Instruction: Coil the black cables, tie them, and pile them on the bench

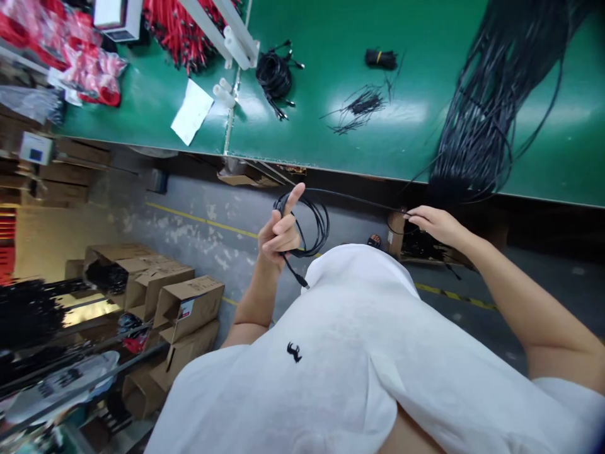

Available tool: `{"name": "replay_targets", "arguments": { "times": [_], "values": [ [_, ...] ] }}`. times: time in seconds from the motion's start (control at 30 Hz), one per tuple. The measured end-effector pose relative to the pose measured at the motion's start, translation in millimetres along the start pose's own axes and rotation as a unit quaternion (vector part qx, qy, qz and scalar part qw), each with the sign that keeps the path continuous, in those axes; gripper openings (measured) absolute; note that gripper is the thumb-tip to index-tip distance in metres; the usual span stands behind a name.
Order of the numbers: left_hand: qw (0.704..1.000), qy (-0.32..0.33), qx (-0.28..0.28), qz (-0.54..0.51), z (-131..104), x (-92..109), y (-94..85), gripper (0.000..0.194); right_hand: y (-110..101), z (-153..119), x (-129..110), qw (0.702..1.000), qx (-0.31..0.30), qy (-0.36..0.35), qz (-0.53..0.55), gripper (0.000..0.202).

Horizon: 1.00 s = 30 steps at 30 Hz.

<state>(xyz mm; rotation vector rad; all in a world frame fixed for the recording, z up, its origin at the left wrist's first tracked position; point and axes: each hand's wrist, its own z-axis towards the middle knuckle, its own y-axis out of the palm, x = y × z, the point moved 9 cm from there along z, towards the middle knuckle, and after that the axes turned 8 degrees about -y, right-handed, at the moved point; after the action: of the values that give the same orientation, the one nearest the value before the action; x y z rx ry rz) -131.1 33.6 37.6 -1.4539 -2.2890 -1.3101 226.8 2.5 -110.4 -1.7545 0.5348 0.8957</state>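
Note:
My left hand (280, 232) is closed round one side of a coiled black cable (325, 230), with its index finger pointing up. A plug end (299, 278) of that cable hangs below the hand, beside my white shirt. From the coil the cable runs to the right in a nearly straight line. At its far end my right hand (431, 222) pinches the cable between thumb and fingers, just off the front edge of the table. A short length of cable loops down under the right hand.
The green table (331, 148) carries a big heap of black cables (486, 120), a wound cable bundle (275, 75), loose black ties (363, 104), a banded tie bundle (380, 59) and white paper (192, 112). Red cables (189, 38) lie at the back left. Cardboard boxes (189, 306) stand on the floor.

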Motion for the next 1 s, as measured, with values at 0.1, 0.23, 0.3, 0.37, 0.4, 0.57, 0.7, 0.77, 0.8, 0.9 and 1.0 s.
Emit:
{"name": "replay_targets", "arguments": {
  "times": [0.1, 0.23, 0.3, 0.37, 0.4, 0.57, 0.7, 0.77, 0.8, 0.9, 1.0],
  "values": [
    [1.000, 0.015, -0.001, -0.005, 3.0, 5.0, -1.8, 0.041, -1.0, -17.6, -10.1, 0.997, 0.029, -0.014, -0.072, 0.043],
    [0.997, -0.023, -0.026, 0.075, 15.3, -6.5, -0.3, 0.041, 10.2, -29.9, -71.1, 0.973, -0.052, -0.066, -0.215, 0.044],
    [0.985, -0.061, -0.047, 0.155, 25.0, -26.8, 5.4, 0.041, 25.8, -30.9, -123.5, 0.953, -0.132, -0.139, -0.236, 0.043],
    [0.968, -0.096, -0.076, 0.219, 32.8, -52.1, 14.3, 0.041, 36.3, -25.6, -174.5, 0.935, -0.186, -0.208, -0.219, 0.040],
    [0.959, -0.117, -0.094, 0.242, 34.6, -65.7, 19.6, 0.042, 37.8, -19.1, -194.8, 0.929, -0.196, -0.234, -0.212, 0.038],
    [0.898, -0.218, -0.200, 0.326, 22.6, -112.5, 44.1, 0.049, 24.0, 27.0, -224.5, 0.929, -0.186, -0.259, -0.189, 0.035],
    [0.892, -0.220, -0.229, 0.323, 13.9, -110.0, 49.3, 0.047, 3.6, 25.7, -220.1, 0.948, -0.074, -0.271, -0.148, 0.034],
    [0.909, -0.210, -0.232, 0.273, 11.3, -103.8, 49.9, 0.045, -3.5, 9.4, -216.3, 0.958, 0.017, -0.270, -0.100, 0.028],
    [0.917, -0.207, -0.236, 0.248, 9.4, -101.6, 50.6, 0.044, -5.3, 1.9, -210.6, 0.963, 0.062, -0.254, -0.070, 0.025],
    [0.907, -0.247, -0.275, 0.200, -4.0, -108.6, 57.8, 0.044, 4.8, -3.3, -185.2, 0.972, 0.141, -0.177, 0.067, 0.037],
    [0.856, -0.333, -0.352, 0.179, -28.3, -125.2, 70.8, 0.048, 45.2, 20.2, -177.2, 0.952, 0.049, -0.142, 0.266, 0.060]
  ]
}}
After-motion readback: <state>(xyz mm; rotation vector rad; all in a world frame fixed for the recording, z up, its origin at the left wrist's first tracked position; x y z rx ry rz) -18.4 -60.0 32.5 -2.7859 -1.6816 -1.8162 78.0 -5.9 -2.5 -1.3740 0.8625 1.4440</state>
